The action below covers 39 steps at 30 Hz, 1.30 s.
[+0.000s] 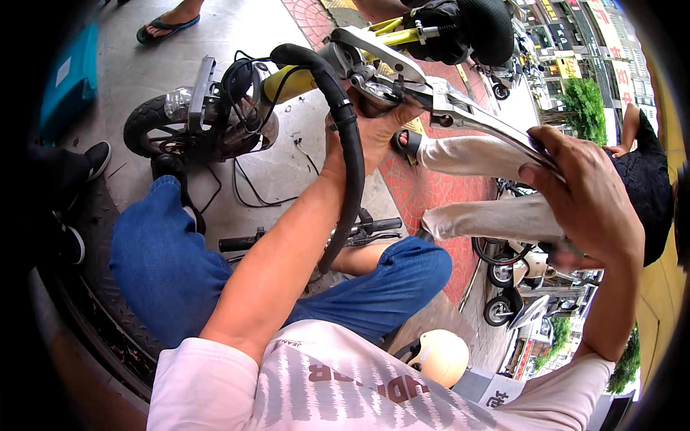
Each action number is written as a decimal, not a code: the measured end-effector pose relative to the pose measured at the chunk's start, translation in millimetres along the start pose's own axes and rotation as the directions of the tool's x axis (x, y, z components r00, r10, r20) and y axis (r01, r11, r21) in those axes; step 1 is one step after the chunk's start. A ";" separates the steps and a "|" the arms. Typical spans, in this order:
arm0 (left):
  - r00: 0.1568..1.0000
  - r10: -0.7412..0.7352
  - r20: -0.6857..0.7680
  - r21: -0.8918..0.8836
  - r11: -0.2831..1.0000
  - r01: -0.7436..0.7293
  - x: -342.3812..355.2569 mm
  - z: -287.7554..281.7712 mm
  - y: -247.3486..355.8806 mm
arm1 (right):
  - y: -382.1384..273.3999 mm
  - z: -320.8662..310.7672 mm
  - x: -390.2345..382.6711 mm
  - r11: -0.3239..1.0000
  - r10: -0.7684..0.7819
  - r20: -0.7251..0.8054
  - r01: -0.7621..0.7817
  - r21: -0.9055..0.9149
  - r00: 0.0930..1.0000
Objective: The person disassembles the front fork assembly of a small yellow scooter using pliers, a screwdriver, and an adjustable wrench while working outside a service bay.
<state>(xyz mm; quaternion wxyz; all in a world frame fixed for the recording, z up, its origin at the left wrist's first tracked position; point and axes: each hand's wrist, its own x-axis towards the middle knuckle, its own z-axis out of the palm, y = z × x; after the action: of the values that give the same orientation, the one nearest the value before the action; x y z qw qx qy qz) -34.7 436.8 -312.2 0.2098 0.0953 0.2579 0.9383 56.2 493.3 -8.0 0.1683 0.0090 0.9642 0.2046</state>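
Note:
My right hand [591, 188] grips the end of a long silver lever-like tool [481, 122], whose split jaw end reaches the joint of a yellow-framed small-wheeled bike [291, 82]. Close under that joint, my left hand [375, 133] is wrapped around a rounded metal fitting [375, 106]; some of its fingers are hidden behind it. A thick black cable sleeve [350, 154] arches over my left forearm and runs down to the handlebar [381, 227] between my knees. The bike lies tipped, one small black wheel [147, 129] at left, its black saddle [487, 32] at upper right.
Loose black cables [248, 190] trail across the grey floor. At far left is a teal box [70, 86]. Bystanders' feet surround the work, including a sandalled foot [169, 25] and a person in pale trousers [489, 215]. A cream helmet [442, 357] is behind my right knee.

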 end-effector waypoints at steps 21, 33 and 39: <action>0.997 0.059 -0.046 -0.111 0.992 -0.064 3.4 -10.1 -40.8 | 173.6 143.0 -69.1 -0.403 0.290 -0.411 0.500 0.767 0.864; 0.996 0.034 -0.084 0.215 0.977 -0.015 -2.3 -1.1 -21.4 | 11.3 151.8 53.3 -0.389 0.436 -0.044 0.232 0.892 0.899; 0.983 0.022 -0.183 0.547 0.833 0.084 -5.4 14.4 -10.9 | 38.2 149.8 75.0 -0.620 0.430 0.191 0.135 0.773 0.882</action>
<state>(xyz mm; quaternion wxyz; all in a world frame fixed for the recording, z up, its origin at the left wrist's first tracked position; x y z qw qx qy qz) -22.0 449.3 -306.1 0.1641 0.0615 0.5375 0.8249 32.7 593.4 -145.6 -0.1314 0.2946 0.5965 -0.7349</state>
